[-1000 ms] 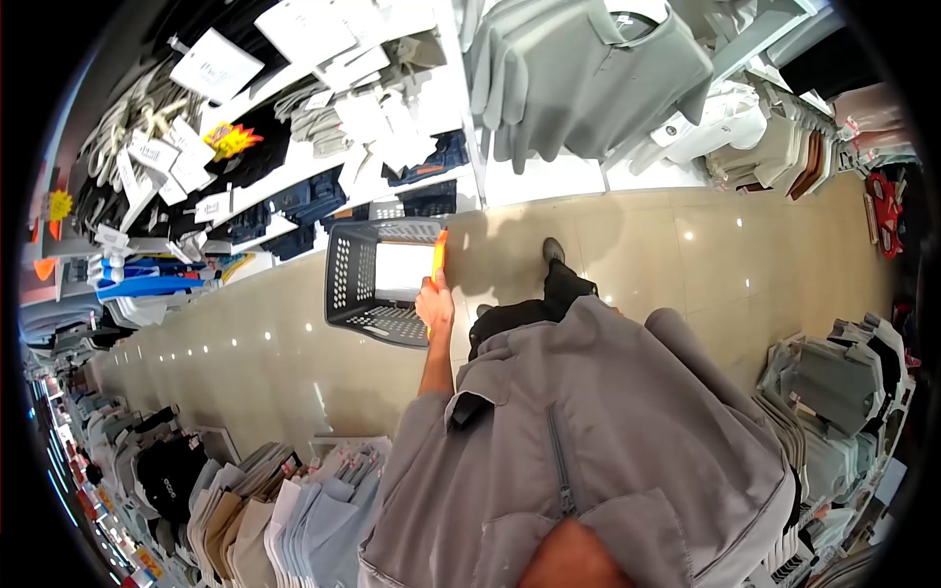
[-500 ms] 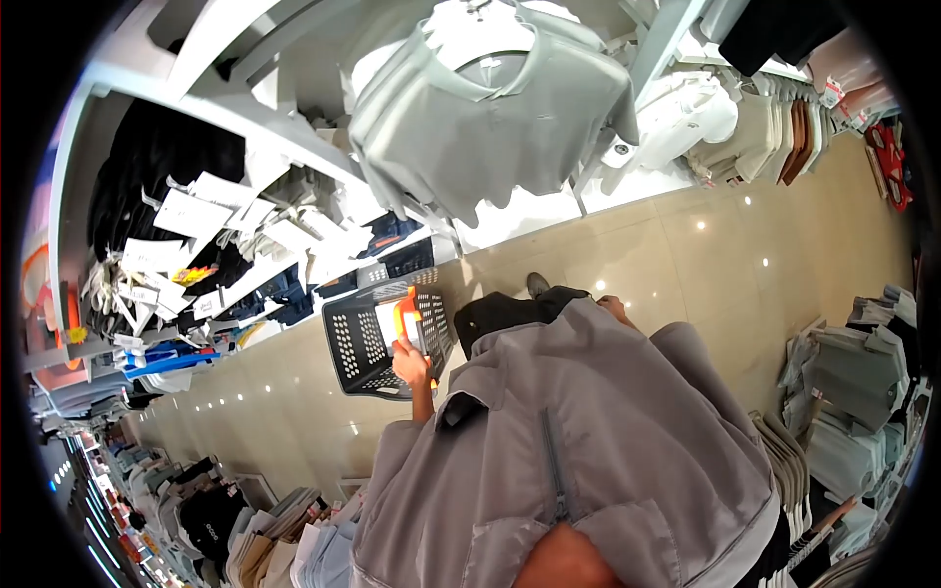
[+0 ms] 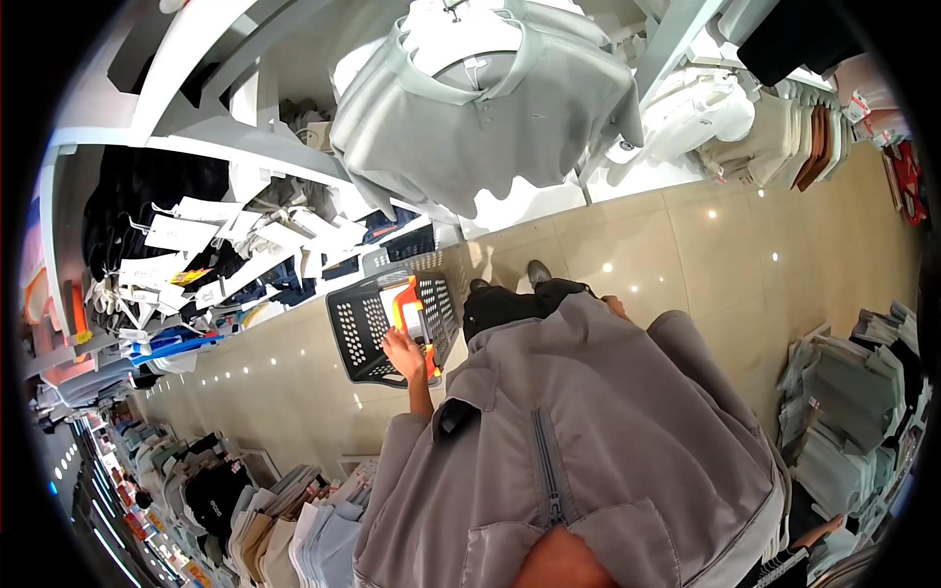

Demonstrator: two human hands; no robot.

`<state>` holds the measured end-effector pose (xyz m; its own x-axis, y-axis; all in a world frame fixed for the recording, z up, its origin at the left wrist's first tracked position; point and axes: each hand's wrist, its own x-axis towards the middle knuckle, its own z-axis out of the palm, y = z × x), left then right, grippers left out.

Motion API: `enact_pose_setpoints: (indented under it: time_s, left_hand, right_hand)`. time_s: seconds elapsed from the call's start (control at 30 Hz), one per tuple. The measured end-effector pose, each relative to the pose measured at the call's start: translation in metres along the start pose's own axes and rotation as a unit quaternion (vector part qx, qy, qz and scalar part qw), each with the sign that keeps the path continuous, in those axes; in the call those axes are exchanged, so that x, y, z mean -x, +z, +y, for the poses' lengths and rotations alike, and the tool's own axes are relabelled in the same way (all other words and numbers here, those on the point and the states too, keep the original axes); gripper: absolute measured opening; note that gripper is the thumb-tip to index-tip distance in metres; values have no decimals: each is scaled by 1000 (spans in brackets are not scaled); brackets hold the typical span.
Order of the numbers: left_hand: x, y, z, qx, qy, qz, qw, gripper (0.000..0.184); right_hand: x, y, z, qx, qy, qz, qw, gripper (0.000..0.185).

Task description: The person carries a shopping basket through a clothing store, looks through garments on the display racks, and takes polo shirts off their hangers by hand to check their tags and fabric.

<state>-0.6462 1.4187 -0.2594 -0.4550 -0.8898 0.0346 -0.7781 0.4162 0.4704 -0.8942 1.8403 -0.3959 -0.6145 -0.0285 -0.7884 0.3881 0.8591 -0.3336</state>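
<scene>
A dark grey perforated shopping basket (image 3: pixel 359 338) with orange handle parts hangs or stands at my left side; I cannot tell which. My left hand (image 3: pixel 406 357) is at its handle (image 3: pixel 403 306), fingers curled about it as far as I can see. My right hand (image 3: pixel 616 308) shows only in part beyond the edge of my grey zip jacket (image 3: pixel 608 431), low at my right side. Its fingers are mostly hidden, and I see nothing in it. A white panel sits between the orange parts inside the basket.
Grey polo shirts (image 3: pixel 490 127) hang on a rack ahead. Shelves with tagged dark clothes (image 3: pixel 147 206) stand to the left. White and beige garments (image 3: pixel 755 137) hang at the far right. More clothes racks (image 3: pixel 843 392) line the right and rear. The tiled floor (image 3: pixel 647 235) is shiny.
The view has shifted slightly, and both shoes now show below me. My left hand has moved a little up and left at the basket handle, with its fingers more visible.
</scene>
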Motion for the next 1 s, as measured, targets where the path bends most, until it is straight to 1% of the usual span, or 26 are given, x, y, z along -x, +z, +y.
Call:
enact_pose_setpoints:
  time_s: [0.03,0.1,0.17,0.23,0.27,0.3,0.37,0.4,0.43,0.47,0.5,0.53,0.57,0.6,0.63,0.67,0.7,0.73,0.77,0.8,0.83,0.87,0.9,0.97,1.0]
  left_hand:
    - [-3,-9,10,-17,34,41,998,25]
    - [-8,-27,35,14,16,69,997,31]
    - [-14,-38,58,53,-22,61,996,30]
    - [-27,-22,56,73,47,71,994,23]
    - [-31,-11,59,107,81,97,986,23]
    - [-35,-6,67,116,88,79,986,23]
    - [-40,-13,106,139,31,-19,990,22]
    - [-46,-3,108,128,79,-16,988,21]
    - [-49,-6,128,132,99,-18,986,24]
    - [-54,-6,138,107,115,-27,987,26]
    - [-59,-7,151,83,131,-36,987,29]
    - [-62,-22,179,101,137,-61,983,31]
    - [-73,-26,194,133,150,-81,976,29]
    - [-85,-26,209,128,199,-44,970,27]
    - [-96,-35,233,134,200,-42,970,23]
    - [-108,-47,261,162,268,18,950,13]
    - [-117,-63,291,158,245,6,957,16]
    - [-130,-73,312,124,271,21,954,18]
    - [-139,-87,337,144,334,71,929,19]
    - [-147,-100,363,163,395,123,896,21]
    - [-155,-115,386,169,432,136,875,26]
    - [-161,-122,404,173,468,150,854,31]
    - [-168,-122,416,175,470,156,851,31]
    - [-181,-122,436,159,485,106,853,37]
    - [-188,-117,440,142,479,64,864,44]
  right_hand:
    - [-1,0,-1,1,0,-3,1000,33]
    - [-3,0,-6,5,-6,-10,1000,33]
    - [-2,0,-9,1,-11,-11,1000,33]
    - [-2,-2,-16,-8,-12,-5,1000,34]
    - [-3,-4,-18,-9,-17,-2,1000,34]
    - [-5,-5,-19,-1,-13,-4,1000,34]
    - [-16,-10,-21,6,-15,-2,1000,33]
    - [-22,-14,-22,31,-43,-1,999,33]
    - [-29,-17,-20,57,-71,-1,996,33]
    - [-38,-22,-21,76,-127,6,989,31]
    - [-23,-40,-45,48,-149,3,988,31]
    - [-32,-48,-61,41,-188,23,981,29]
    - [-33,-63,-83,103,-300,94,944,27]
    - [-24,-82,-117,102,-361,142,916,25]
    - [-16,-105,-153,63,-445,141,882,21]
    - [11,-132,-199,64,-447,154,879,21]
    - [51,-164,-247,34,-439,120,890,22]
    - [87,-188,-286,21,-512,170,842,23]
    - [117,-212,-323,37,-527,176,831,22]
    - [153,-227,-352,-31,-565,219,795,22]
    - [184,-239,-378,-99,-600,261,750,23]
    - [205,-253,-400,-93,-644,280,706,26]
    - [215,-262,-418,-86,-684,298,660,30]
    - [212,-265,-445,-60,-697,312,642,33]
    - [209,-267,-456,-36,-707,324,628,37]
